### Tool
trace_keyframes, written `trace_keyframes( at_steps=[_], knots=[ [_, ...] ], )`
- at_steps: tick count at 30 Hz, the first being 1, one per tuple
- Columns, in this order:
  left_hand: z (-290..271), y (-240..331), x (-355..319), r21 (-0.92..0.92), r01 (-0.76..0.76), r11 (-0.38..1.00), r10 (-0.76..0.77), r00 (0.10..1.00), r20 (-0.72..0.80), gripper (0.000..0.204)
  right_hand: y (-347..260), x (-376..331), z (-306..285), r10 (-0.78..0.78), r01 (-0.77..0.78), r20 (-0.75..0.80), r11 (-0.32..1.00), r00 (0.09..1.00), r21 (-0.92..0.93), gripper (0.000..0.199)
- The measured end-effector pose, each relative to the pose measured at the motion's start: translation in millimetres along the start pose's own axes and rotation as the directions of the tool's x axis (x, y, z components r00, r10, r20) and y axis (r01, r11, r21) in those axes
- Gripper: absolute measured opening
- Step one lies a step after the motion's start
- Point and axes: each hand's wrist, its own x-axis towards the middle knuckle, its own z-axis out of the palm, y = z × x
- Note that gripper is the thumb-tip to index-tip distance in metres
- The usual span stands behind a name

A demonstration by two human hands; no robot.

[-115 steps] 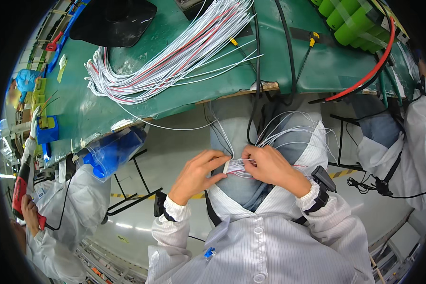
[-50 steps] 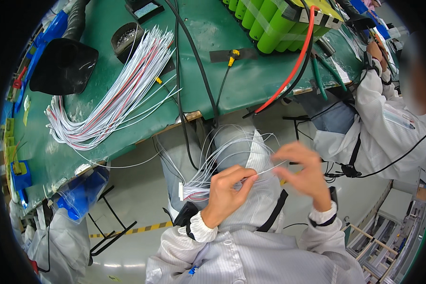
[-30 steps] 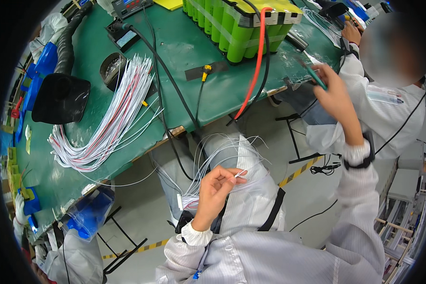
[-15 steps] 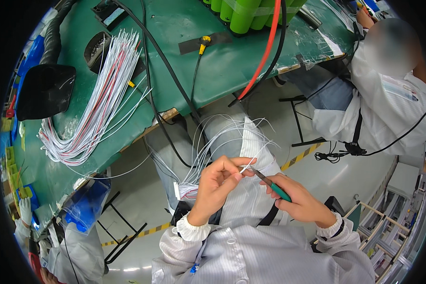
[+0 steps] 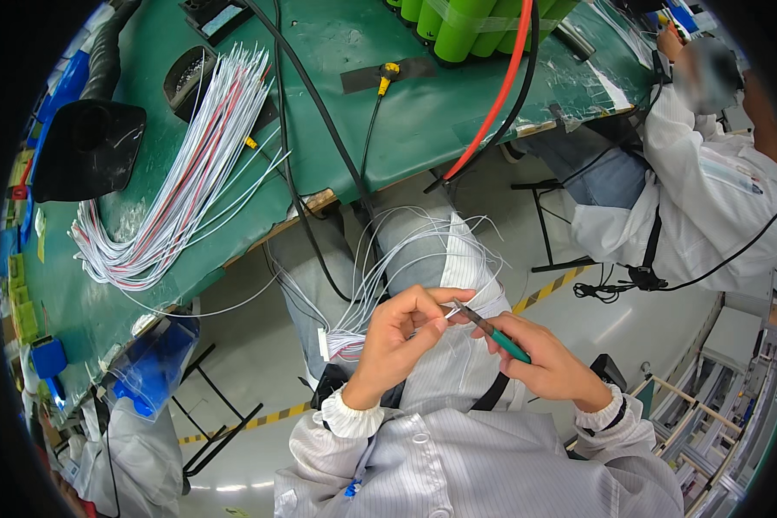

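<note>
With twelve o'clock at the top edge, the left hand (image 5: 397,341) sits near the middle, pinching a few white wires (image 5: 452,312) between thumb and fingers, their ends toward two o'clock. At its three o'clock, the right hand (image 5: 544,358) is wrapped around a green-handled tool (image 5: 511,346) whose metal tips point to ten o'clock and meet the wires just beyond the left fingertips. Whether those tips have closed on a strand is too small to tell.

The step in hand looks like tool work on the wires at that pinch; the next move seems to call for a steady left grip and a measured right squeeze, clear of the fingertips.

At the left hand's nine o'clock, the lap bundle (image 5: 354,332) fans out over the person's legs from a white connector (image 5: 323,344). A larger wire bundle (image 5: 177,190) lies on the green desk (image 5: 328,160) at ten o'clock, and a green battery pack (image 5: 470,34) stands between twelve and one. A co-worker (image 5: 699,164) sits at two o'clock.
</note>
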Motion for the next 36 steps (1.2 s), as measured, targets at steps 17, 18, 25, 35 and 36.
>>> trace_keyframes(
  at_steps=[17, 18, 25, 35, 36],
  knots=[
    [-1.3, -3.8, -0.7, -0.021, 0.012, 1.000, -0.011, 1.000, 0.026, 0.006, -1.3, 1.3, 3.4, 0.047, -0.050, -0.066, 0.998, 0.997, -0.041, 0.021],
    [-1.5, -4.0, -0.4, -0.022, 0.012, 1.000, -0.012, 1.000, 0.028, 0.006, -0.2, 1.3, 3.5, 0.049, -0.052, -0.067, 0.998, 0.997, -0.041, 0.021],
    [-4.0, 13.6, -3.8, 0.111, 0.018, 0.994, -0.010, 0.997, -0.072, 0.002, 13.7, 3.6, -7.2, 0.060, -0.053, -0.144, 0.997, 0.988, 0.052, 0.022],
    [-60.7, 43.7, -65.9, 0.573, -0.359, 0.737, 0.664, 0.542, -0.515, 0.006, -7.2, 40.0, -132.6, -0.359, 0.210, -0.716, 0.933, 0.599, -0.291, 0.052],
    [-73.2, 42.7, -70.3, 0.496, -0.382, 0.780, 0.626, 0.467, -0.624, 0.006, -12.6, 58.6, -152.6, -0.501, 0.134, -0.688, 0.847, 0.525, -0.514, 0.054]
  ],
)
